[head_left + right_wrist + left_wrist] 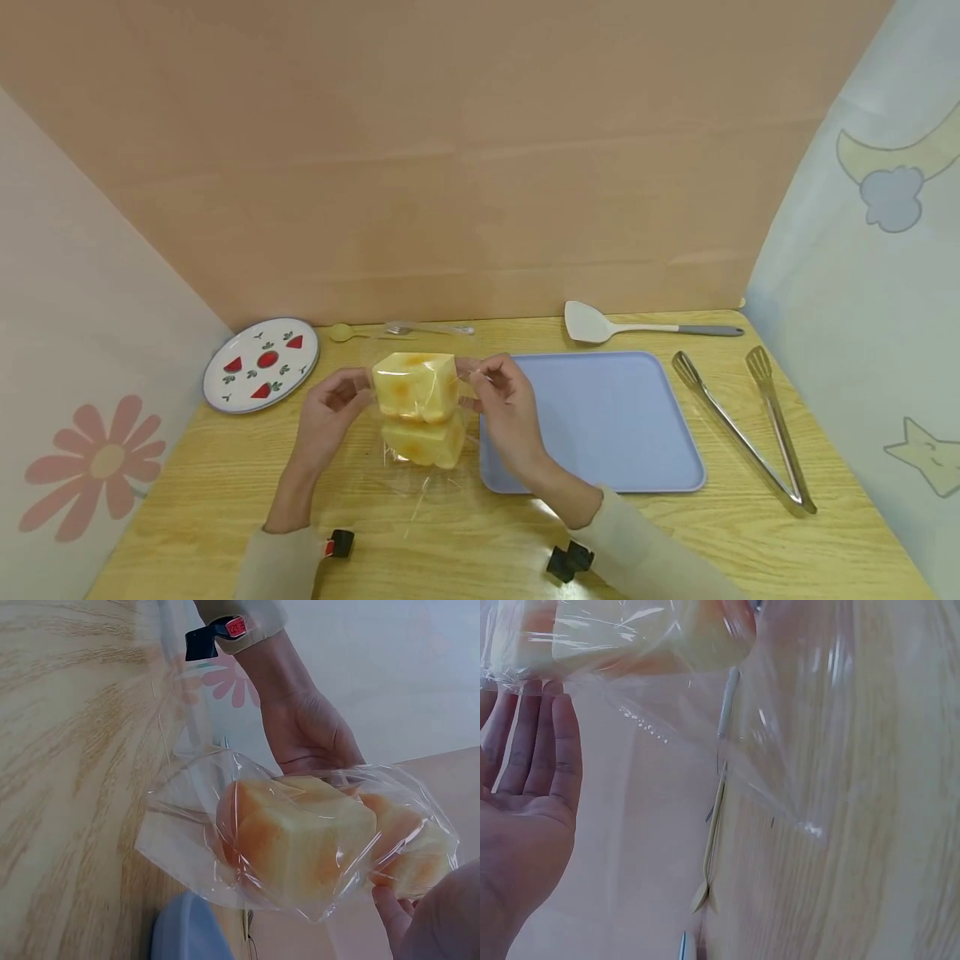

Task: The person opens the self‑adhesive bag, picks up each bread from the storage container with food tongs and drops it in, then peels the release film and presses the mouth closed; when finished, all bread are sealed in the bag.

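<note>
Two yellow bread pieces with browned patches, an upper bread piece [414,387] and a lower bread piece [426,442], sit inside a clear plastic bag [180,840] held up over the table. My left hand [324,421] pinches the bag's left side between thumb and fingers. On the other side, my right hand [513,417] grips the bag's edge near the upper piece. In the left wrist view, the fingers [566,742] of the left hand reach up to the film, with its thumb mostly out of sight. Loose film hangs below the bread.
Right of the bag lies a blue tray [600,425]. Behind it is a white spatula [588,322]; metal tongs [750,442] lie spread at the right. A watermelon-patterned plate [247,385] stands at the back left, near a yellow spoon [342,332] and a fork [401,330].
</note>
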Available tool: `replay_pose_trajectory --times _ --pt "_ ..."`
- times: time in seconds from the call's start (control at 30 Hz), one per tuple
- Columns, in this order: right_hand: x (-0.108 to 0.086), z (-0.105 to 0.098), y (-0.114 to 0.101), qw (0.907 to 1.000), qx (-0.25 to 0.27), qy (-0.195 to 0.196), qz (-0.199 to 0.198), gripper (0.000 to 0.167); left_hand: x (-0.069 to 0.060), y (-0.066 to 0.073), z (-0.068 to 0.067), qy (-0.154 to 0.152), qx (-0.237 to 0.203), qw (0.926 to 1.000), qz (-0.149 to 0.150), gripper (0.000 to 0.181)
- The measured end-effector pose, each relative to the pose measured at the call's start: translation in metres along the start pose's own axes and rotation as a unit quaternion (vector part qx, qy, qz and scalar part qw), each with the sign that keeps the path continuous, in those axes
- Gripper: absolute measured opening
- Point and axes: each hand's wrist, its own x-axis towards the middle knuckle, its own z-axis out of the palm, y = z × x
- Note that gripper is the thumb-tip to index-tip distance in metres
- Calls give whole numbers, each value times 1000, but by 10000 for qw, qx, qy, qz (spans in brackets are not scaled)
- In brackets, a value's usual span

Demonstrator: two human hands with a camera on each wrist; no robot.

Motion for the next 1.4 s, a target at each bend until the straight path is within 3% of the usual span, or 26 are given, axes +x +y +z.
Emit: replay_pose_trajectory --times 0.1,0.23,0.33,0.4,0.5,0.63,0.77,0.9,1.1,1.3,1.4 --pt "0 0 -2 10000 -29 -4 58 7 -1 -1 0 -12 -70 9998 189 20" --pt "1 -1 -3 9998 -39 -182 -41 9 0 1 2 206 -54 9995 250 15" --pt "3 -3 -7 9975 -425 -309 -483 7 2 5 4 488 -230 9983 203 14" --pt "5 -5 -12 9920 -806 -288 -928 6 3 10 5 615 -574 9959 325 16" --pt "9 -9 -19 9766 -1404 -265 -1609 6 5 16 5 702 -889 9912 690 16" --pt "13 -11 -20 9480 -2052 -471 -2385 8 6 22 6 507 -942 9877 1142 13" --pt "15 -10 -17 9128 -2392 -160 -3305 10 7 25 9 458 -852 9866 1314 16" --pt "15 -8 -12 8930 -2587 -27 -3683 10 8 27 11 609 -958 9835 1411 16" --pt "13 -5 -11 8873 -2572 61 -3828 8 9 28 9 949 -1465 9706 1656 13" --pt "12 -4 -12 8923 -2542 36 -3731 8 11 31 8 1146 -2047 9506 2035 17" --pt "14 -2 -14 8926 -2472 75 -3770 10 13 34 8 1117 -2179 9458 2135 21"
